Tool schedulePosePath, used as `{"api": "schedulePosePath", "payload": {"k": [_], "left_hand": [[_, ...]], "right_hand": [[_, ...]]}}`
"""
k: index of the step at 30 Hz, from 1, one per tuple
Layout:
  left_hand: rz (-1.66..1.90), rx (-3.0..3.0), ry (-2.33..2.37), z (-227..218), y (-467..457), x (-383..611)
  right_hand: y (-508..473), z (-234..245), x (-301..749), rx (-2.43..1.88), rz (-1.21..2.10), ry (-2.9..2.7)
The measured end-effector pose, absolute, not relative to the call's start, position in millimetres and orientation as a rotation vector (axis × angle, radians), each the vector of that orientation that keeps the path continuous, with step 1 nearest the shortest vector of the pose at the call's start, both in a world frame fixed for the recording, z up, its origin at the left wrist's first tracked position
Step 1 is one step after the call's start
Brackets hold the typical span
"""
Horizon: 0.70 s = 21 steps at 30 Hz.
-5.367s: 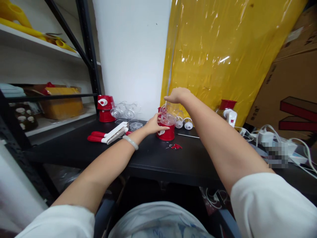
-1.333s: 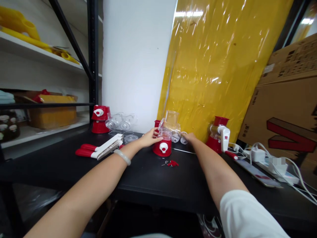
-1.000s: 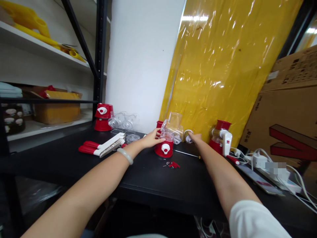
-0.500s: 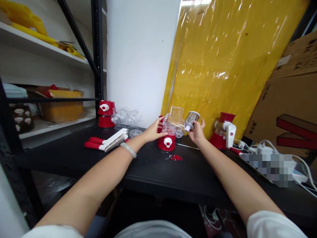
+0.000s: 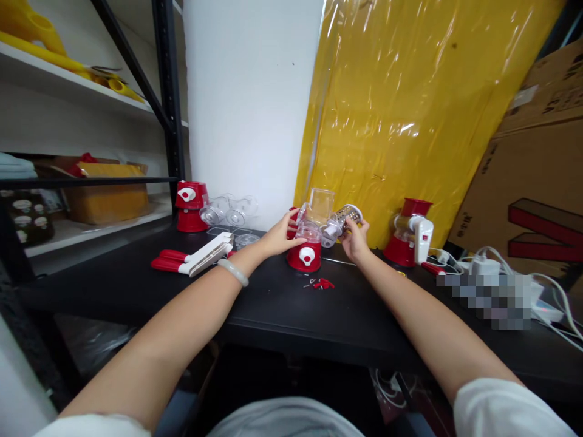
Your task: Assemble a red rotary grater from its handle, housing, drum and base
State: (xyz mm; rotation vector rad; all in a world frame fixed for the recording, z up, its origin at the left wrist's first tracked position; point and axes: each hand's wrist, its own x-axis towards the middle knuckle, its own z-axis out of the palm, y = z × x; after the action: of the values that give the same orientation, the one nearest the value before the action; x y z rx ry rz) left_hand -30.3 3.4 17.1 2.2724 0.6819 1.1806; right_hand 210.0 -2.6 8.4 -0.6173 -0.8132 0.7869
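My left hand (image 5: 279, 235) is curved around the left side of the clear plastic housing (image 5: 310, 228) of a rotary grater, which stands upright on its red base (image 5: 304, 258) with a white knob in front. In my right hand (image 5: 356, 240), closed around it, is a metal grating drum (image 5: 347, 217) with white plastic ends. The drum is tilted, its lower white end against or very near the right side of the housing; whether it has entered cannot be made out. Small red parts and metal bits (image 5: 322, 283) lie in front of the base.
An assembled red grater (image 5: 405, 237) with a white crank stands at right. Red-handled white cranks (image 5: 195, 258), clear housings (image 5: 232, 209) and stacked red bases (image 5: 190, 206) lie left. A thin rod (image 5: 339, 261) lies behind. White cables (image 5: 492, 261) clutter the right side.
My right hand has brought the drum left and tipped its white end to the clear housing. My left hand stays on the grater. The whole view has shifted slightly.
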Motion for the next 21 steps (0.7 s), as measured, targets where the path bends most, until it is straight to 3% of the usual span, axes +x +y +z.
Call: {"api": "schedulePosePath", "payload": {"k": [21], "left_hand": [[1.185, 2.179, 0.711, 6.5, 18.8, -28.0]], "right_hand": [[11.0, -15.9, 220.6, -0.938, 0.502, -0.941]]}}
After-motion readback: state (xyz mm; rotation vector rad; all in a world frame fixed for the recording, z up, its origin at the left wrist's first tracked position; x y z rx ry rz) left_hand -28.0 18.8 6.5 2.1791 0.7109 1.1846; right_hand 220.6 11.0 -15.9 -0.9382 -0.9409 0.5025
